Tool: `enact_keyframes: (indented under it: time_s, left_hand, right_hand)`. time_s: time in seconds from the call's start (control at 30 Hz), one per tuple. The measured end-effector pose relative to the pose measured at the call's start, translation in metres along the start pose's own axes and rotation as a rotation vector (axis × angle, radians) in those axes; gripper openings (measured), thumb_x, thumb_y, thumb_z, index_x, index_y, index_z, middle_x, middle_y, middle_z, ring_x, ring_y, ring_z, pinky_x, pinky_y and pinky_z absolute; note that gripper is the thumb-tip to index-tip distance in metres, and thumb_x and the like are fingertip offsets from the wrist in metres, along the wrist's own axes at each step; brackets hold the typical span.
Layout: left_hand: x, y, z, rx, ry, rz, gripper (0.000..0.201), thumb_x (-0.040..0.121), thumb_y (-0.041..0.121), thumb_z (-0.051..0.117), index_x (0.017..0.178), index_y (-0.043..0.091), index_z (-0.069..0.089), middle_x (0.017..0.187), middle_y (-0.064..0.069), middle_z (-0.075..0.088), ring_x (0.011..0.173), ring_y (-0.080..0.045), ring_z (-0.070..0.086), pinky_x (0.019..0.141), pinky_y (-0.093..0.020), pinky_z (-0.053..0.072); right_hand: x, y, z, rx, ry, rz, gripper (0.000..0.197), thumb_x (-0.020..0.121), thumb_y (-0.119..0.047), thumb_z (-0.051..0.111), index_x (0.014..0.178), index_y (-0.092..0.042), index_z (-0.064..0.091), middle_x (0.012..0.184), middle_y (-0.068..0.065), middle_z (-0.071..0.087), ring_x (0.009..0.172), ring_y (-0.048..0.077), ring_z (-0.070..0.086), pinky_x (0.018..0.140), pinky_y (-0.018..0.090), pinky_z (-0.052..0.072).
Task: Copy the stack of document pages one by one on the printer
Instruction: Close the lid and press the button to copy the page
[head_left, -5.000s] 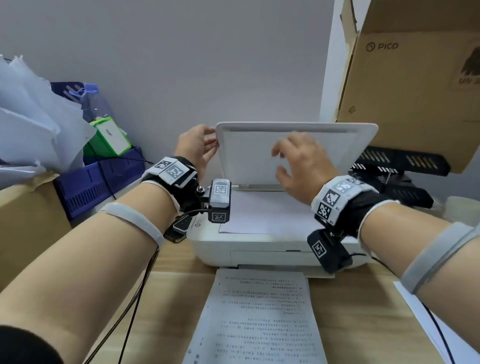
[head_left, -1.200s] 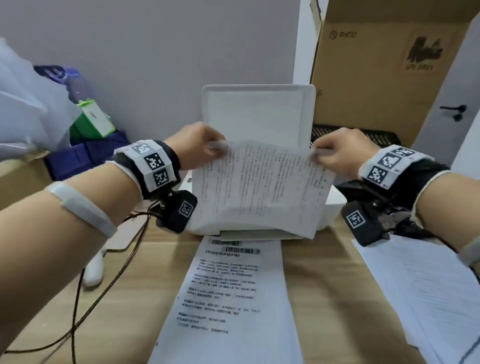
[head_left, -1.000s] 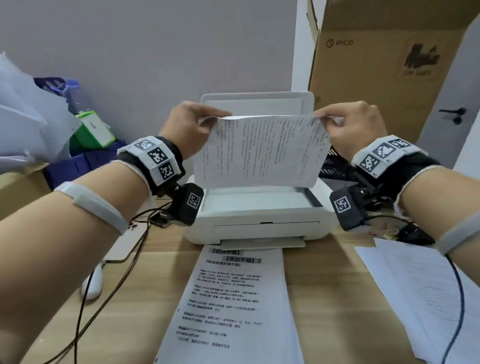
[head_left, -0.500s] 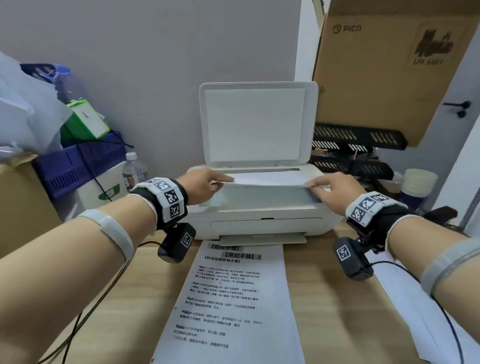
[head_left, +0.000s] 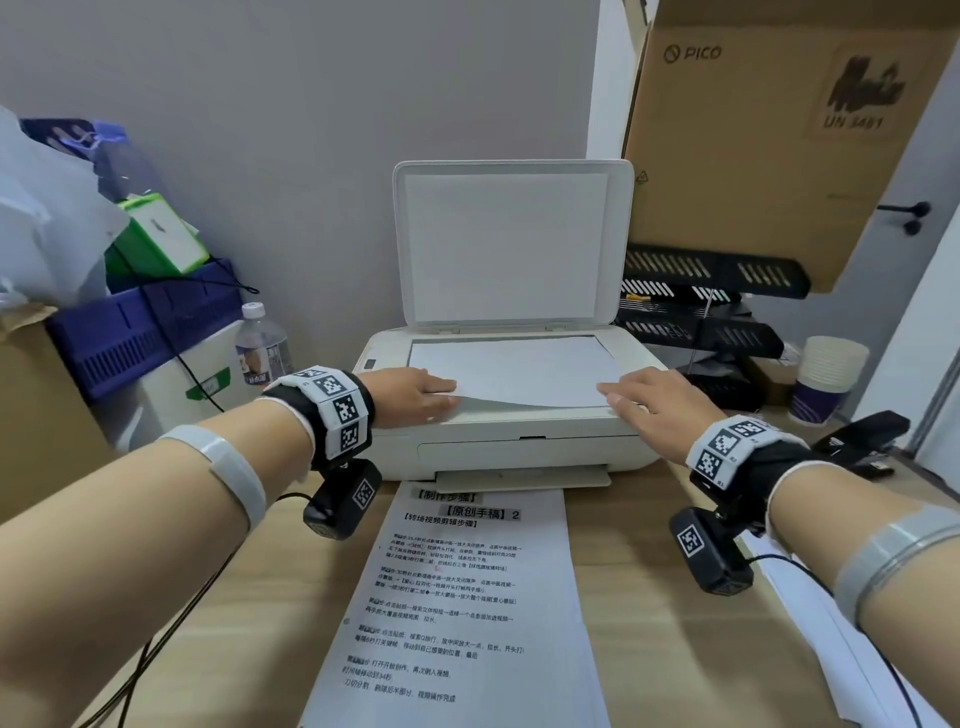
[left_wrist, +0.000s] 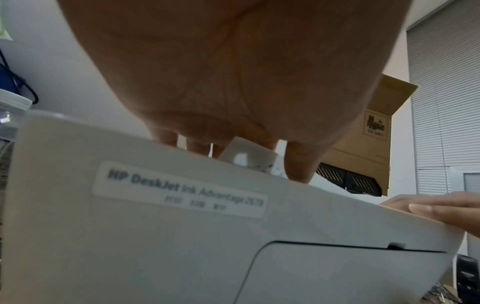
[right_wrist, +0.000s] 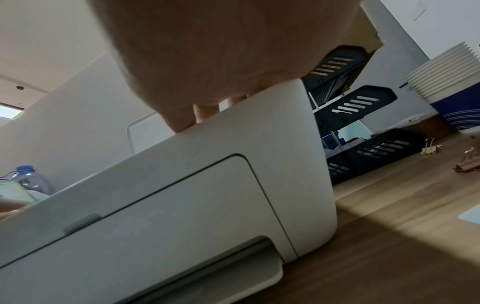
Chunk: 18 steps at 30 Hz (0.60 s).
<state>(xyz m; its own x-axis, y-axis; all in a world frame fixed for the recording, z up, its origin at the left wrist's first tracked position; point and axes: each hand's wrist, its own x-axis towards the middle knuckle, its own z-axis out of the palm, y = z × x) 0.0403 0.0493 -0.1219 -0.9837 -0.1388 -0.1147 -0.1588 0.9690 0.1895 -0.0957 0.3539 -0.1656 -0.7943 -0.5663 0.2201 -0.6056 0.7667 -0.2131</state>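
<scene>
A white printer (head_left: 519, 447) stands at the back of the desk with its scanner lid (head_left: 511, 244) raised upright. One document page (head_left: 511, 371) lies blank side up on the scanner glass, its near edge slightly lifted. My left hand (head_left: 447, 393) pinches the page's near-left corner; the left wrist view shows that corner (left_wrist: 249, 156) between thumb and fingers. The straight fingers of my right hand (head_left: 610, 395) rest on the near-right corner. A printed page (head_left: 467, 597) lies on the desk in front of the printer's output slot. More pages (head_left: 831, 649) lie at the right.
Black file trays (head_left: 701, 312) and a large cardboard box (head_left: 779, 130) stand to the right of the printer, with stacked paper cups (head_left: 826, 374) and a black stapler (head_left: 857, 441) nearby. On the left are a water bottle (head_left: 260, 348) and a blue crate (head_left: 130, 327). Cables hang from my wrists.
The page that both hands held up has come down flat onto the scanner glass. My right fingers have gone from pinching its corner to lying straight on it.
</scene>
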Motion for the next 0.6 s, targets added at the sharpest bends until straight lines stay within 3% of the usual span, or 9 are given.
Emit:
enact_keyframes:
  time_s: [0.2, 0.33, 0.43, 0.6]
  left_hand:
    - [-0.003, -0.001, -0.003, 0.062, 0.060, 0.002, 0.062, 0.091, 0.064, 0.050, 0.142, 0.028, 0.051, 0.148, 0.004, 0.049, 0.133, -0.019, 0.047, 0.110, -0.037, 0.038]
    - [-0.006, 0.000, -0.004, 0.098, 0.035, -0.029, 0.050, 0.098, 0.053, 0.045, 0.143, 0.033, 0.048, 0.146, 0.004, 0.051, 0.134, -0.019, 0.046, 0.114, -0.037, 0.032]
    - [-0.003, -0.003, -0.001, 0.066, 0.020, -0.050, 0.041, 0.102, 0.041, 0.039, 0.141, 0.037, 0.048, 0.135, 0.005, 0.061, 0.126, -0.016, 0.052, 0.116, -0.037, 0.028]
    - [-0.004, -0.002, 0.001, 0.030, -0.001, -0.031, 0.045, 0.105, 0.034, 0.032, 0.149, 0.035, 0.038, 0.158, 0.002, 0.035, 0.145, -0.020, 0.032, 0.119, -0.038, 0.023]
  right_hand:
    - [-0.004, -0.007, 0.001, -0.078, -0.017, 0.035, 0.045, 0.105, -0.043, 0.022, 0.147, -0.041, 0.041, 0.149, -0.004, 0.042, 0.137, 0.021, 0.031, 0.111, 0.042, 0.026]
    - [-0.005, -0.010, 0.000, -0.076, -0.055, 0.041, 0.046, 0.105, -0.043, 0.021, 0.148, -0.041, 0.037, 0.154, -0.005, 0.036, 0.142, 0.022, 0.027, 0.113, 0.043, 0.023]
    - [-0.006, -0.005, 0.002, 0.013, 0.000, 0.043, 0.045, 0.104, -0.043, 0.029, 0.144, -0.032, 0.045, 0.150, -0.006, 0.043, 0.138, 0.021, 0.033, 0.112, 0.044, 0.027]
    - [-0.003, 0.004, 0.007, 0.087, 0.062, 0.035, 0.037, 0.104, -0.034, 0.034, 0.131, -0.025, 0.057, 0.138, -0.005, 0.056, 0.131, 0.020, 0.043, 0.110, 0.045, 0.033]
